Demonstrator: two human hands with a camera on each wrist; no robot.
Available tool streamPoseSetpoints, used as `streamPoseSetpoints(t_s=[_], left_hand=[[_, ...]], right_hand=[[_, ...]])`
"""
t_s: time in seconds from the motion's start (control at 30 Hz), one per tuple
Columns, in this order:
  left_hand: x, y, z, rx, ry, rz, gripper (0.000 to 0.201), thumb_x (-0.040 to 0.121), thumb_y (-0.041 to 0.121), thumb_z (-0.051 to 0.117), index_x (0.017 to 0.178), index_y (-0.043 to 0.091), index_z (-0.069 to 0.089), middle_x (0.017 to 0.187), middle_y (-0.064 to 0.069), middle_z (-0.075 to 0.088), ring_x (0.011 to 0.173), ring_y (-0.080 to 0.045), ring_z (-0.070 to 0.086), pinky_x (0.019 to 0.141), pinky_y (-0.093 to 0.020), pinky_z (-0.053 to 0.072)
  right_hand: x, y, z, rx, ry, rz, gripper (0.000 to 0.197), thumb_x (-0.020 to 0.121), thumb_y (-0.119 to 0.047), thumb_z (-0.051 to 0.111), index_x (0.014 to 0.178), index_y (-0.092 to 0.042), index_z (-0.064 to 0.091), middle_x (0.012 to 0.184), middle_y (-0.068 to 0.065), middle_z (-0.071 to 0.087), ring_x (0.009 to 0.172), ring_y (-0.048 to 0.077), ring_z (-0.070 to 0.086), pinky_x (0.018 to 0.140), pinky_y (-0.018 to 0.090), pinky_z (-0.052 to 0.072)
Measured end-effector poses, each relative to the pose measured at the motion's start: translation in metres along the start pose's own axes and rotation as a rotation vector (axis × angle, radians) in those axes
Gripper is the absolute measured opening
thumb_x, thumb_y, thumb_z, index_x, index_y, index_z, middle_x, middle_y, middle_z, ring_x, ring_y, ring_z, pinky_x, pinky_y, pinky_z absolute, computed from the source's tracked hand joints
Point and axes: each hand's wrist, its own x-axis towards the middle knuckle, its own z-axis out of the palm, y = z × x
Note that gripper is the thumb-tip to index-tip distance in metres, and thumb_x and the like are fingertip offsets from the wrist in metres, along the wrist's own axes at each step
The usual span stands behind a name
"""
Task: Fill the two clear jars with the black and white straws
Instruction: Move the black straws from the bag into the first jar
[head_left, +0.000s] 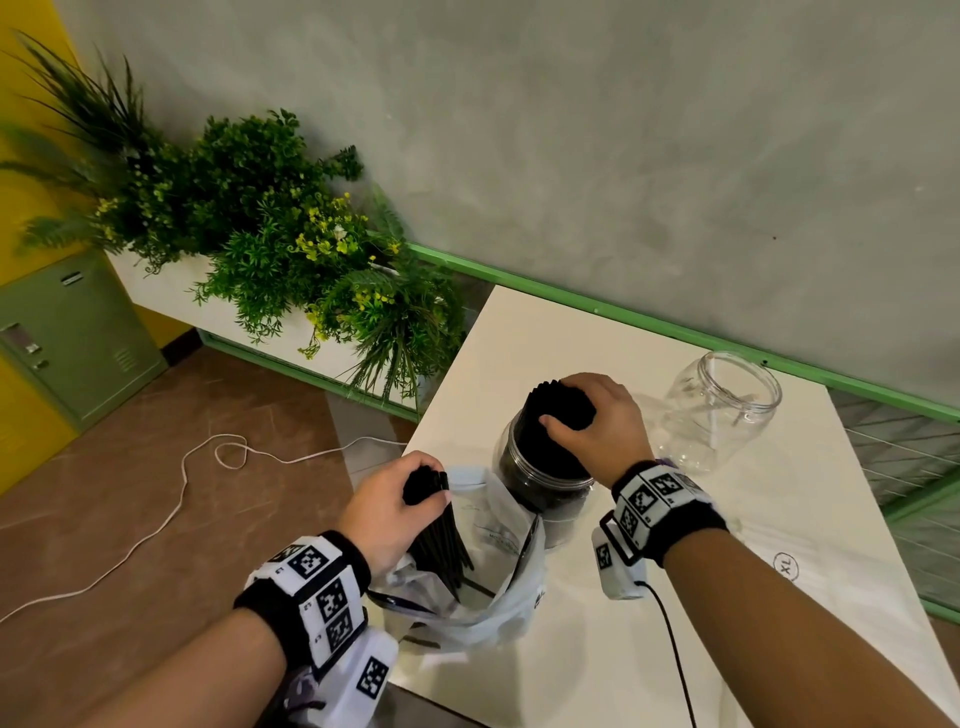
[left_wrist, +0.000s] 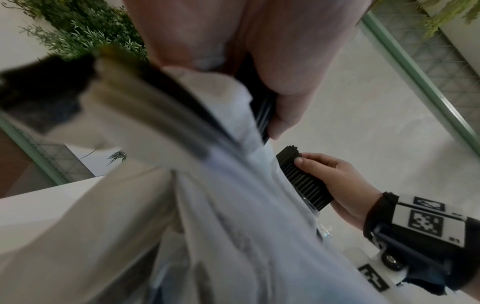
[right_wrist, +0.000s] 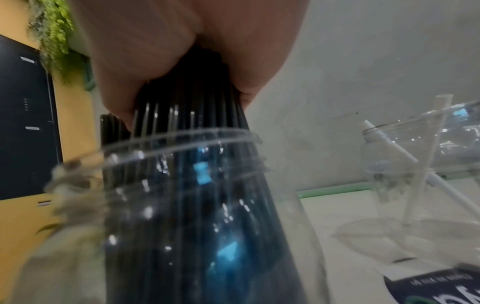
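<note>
At centre frame, the right hand (head_left: 597, 431) grips a bundle of black straws (head_left: 558, 410) standing in a clear jar (head_left: 540, 483) on the white counter (head_left: 571, 332). The left hand (head_left: 395, 499) clutches more black straws (head_left: 439, 540) from a plastic bag (head_left: 498, 597); a second jar (head_left: 722, 410) stands at right.

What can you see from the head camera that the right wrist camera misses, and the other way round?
Only the head view shows the left hand gripping a bunch of black straws in the plastic bag, and a white cord on the floor. Only the right wrist view shows white straws in the second jar. Both show the right hand gripping the black straws in the near jar.
</note>
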Motion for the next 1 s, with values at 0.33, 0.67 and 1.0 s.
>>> streamPoseSetpoints(t_s=[0.33,0.67,1.0], left_hand=[[0.003,-0.002,0.002,-0.018,-0.010,-0.008,0.011,0.084,0.016,0.067,0.090,0.022,0.060,0.085,0.002,0.064,0.082,-0.012,0.060,0.064,-0.015,0.043],[0.004,-0.005,0.001,-0.034,-0.005,-0.004,0.013,0.084,0.017,0.068,0.088,0.026,0.059,0.083,0.007,0.063,0.079,-0.010,0.059,0.065,-0.016,0.043],[0.004,-0.007,0.004,-0.131,-0.042,-0.012,0.021,0.074,0.028,0.077,0.086,0.029,0.060,0.084,0.006,0.066,0.074,0.002,0.057,0.068,-0.012,0.045]], right_hand=[[0.014,0.000,-0.008,-0.067,-0.146,-0.013,0.045,0.094,-0.036,0.055,0.134,-0.016,0.050,0.139,0.002,0.048,0.132,0.016,0.036,0.107,0.017,0.020],[-0.055,-0.022,-0.022,0.087,0.169,-0.232,0.031,0.089,-0.031,0.055,0.109,-0.010,0.065,0.108,0.004,0.060,0.104,0.021,0.053,0.094,0.029,0.042],[-0.121,-0.062,0.056,-0.210,-0.475,-0.153,0.087,0.072,-0.067,0.056,0.143,-0.023,0.033,0.143,-0.006,0.038,0.134,0.019,0.025,0.112,0.040,0.024]])
